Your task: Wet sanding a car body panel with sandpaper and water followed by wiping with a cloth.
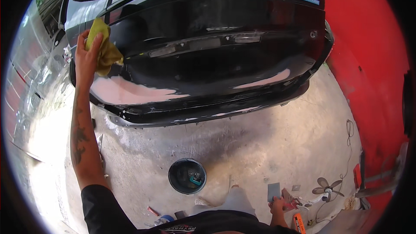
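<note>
At the far left, the left hand (86, 56) is raised on an outstretched arm and grips a yellow cloth (104, 47), pressing it against the left end of a black car (208, 30). The cloth is bunched under the fingers and hangs a little below the palm, touching the glossy panel just above a pale pink patch of filler (125, 91) on the bumper. A second pale patch (264, 80) shows farther right on the same bumper. On the concrete floor (260, 143) near the person, below the middle of the car, stands a round dark bucket (187, 176) with small items inside. To its right, low and close to the body, the right hand (277, 206) holds a flat grey pad (274, 191) pinched upright between the fingers. Just right of it lie a small white fan (328, 188) and some small tools on the floor. A red wall (372, 60) closes the far right side.
</note>
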Action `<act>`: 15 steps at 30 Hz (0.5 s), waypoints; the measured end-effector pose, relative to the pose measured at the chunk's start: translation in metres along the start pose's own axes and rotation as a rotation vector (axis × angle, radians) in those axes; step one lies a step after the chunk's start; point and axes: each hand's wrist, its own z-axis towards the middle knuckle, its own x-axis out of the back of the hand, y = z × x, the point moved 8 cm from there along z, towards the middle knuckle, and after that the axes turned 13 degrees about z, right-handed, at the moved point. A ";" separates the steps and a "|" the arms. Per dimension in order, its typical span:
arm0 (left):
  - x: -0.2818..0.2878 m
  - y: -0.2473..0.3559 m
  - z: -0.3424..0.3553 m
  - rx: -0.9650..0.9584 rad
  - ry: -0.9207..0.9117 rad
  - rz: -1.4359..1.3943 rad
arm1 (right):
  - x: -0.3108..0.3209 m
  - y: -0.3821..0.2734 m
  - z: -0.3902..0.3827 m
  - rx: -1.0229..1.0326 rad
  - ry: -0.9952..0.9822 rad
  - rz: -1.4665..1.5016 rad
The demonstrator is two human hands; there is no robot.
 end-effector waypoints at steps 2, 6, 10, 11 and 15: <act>-0.029 0.001 0.034 -0.107 0.129 0.318 | 0.014 0.009 0.018 -0.008 -0.039 0.029; -0.141 0.023 0.023 -0.167 0.357 0.776 | 0.022 0.017 0.050 -0.057 0.032 0.084; -0.255 0.158 -0.010 -0.573 0.270 0.793 | 0.034 -0.003 0.094 -0.046 0.074 0.130; -0.285 0.199 -0.018 -0.690 0.253 0.766 | 0.022 -0.021 0.103 -0.020 0.088 0.140; -0.387 0.321 -0.044 -0.974 0.112 0.699 | -0.056 -0.100 0.118 -0.018 -0.025 0.206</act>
